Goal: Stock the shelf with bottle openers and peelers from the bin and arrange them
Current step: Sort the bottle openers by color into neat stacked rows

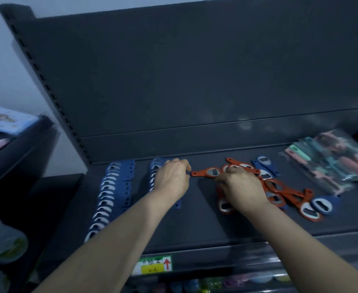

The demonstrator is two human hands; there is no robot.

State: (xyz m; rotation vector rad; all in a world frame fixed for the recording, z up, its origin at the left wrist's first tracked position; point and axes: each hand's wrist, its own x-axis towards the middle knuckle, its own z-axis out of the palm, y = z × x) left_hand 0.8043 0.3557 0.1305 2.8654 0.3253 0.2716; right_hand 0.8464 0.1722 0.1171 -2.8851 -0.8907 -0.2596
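Orange bottle opener (207, 172) at frame centre over the dark shelf (195, 220), right hand (240, 187) with fingers curled on its round head, left hand (171, 178) curled beside its handle tip, grip unclear, orange pile (283, 191) centre right, blue rows (114, 187) centre left, bagged peelers (330, 163) far right

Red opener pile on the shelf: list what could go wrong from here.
1. The left hand covers part of the second blue row; a nudge may knock its overlapped openers out of line.
2. The right hand holds one red opener at the edge of the tangled red pile; pulling it may drag others along.
3. Some loose blue openers lie among the pile and could end up in the wrong row.
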